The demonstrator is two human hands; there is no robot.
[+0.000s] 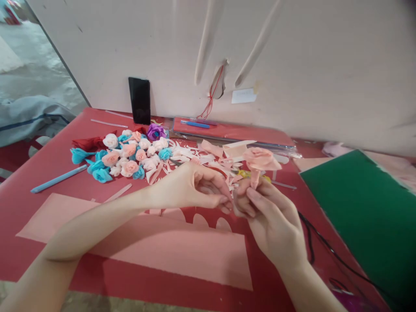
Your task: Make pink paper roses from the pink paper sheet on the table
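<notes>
My right hand [273, 212] is closed, pinching the twisted base of a pink paper rose [261, 159] that stands upright above the fingers. Just left of it is my left hand [198, 188], with the fingers curled and the thumb brought to the fingertips. Whatever is in that pinch, if anything, is too small to make out. Beneath my forearms lies a long strip of pink crepe paper [182, 247] with rounded petal shapes [199, 220] along its far side. Behind the hands are pink paper scraps [188, 151], and scissors partly covered by my left hand.
A pile of blue, white and pink paper roses [130, 168] and a purple rose [156, 131] sit at the left, near a blue stick [58, 178]. A phone [140, 102] leans on the wall. At the right are a green board [354, 216] and a black cable [334, 251].
</notes>
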